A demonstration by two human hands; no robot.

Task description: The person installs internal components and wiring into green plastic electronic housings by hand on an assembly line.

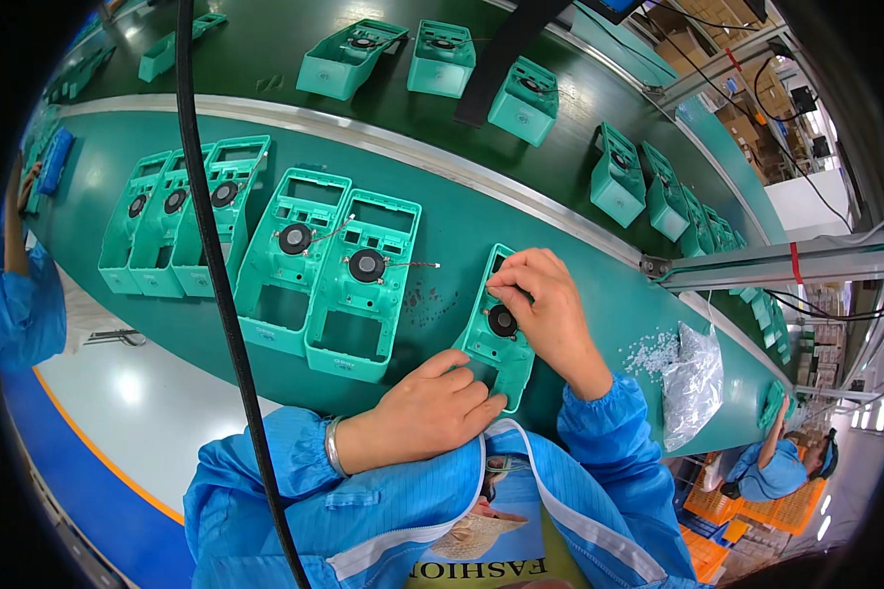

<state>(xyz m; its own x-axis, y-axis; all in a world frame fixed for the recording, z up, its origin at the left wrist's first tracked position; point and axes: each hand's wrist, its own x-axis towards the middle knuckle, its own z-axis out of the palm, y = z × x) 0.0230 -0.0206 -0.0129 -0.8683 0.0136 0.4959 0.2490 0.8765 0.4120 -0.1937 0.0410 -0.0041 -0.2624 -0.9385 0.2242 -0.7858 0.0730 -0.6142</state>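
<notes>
A green plastic housing (514, 376) with a round black speaker-like part (502, 320) lies in front of me on the green bench. My left hand (424, 410) has its fingers curled on the housing's near left edge, gripping it. Above the far half of the housing, my right hand (548, 312) pinches thumb and forefinger together next to the round part. Whatever is between those fingertips is too small or hidden to make out. Left of it lie two more housings (350, 365) with the same round parts and thin wires, and a scatter of tiny dark pieces (427, 306).
Three housings (152, 280) stand together farther left. A plastic bag (692, 383) lies at right beside spilled small translucent pieces (651, 353). Beyond a metal rail (442, 169), a dark green belt carries several housings (442, 69). A black cable (206, 216) hangs at left. Co-workers (768, 473) sit at both sides.
</notes>
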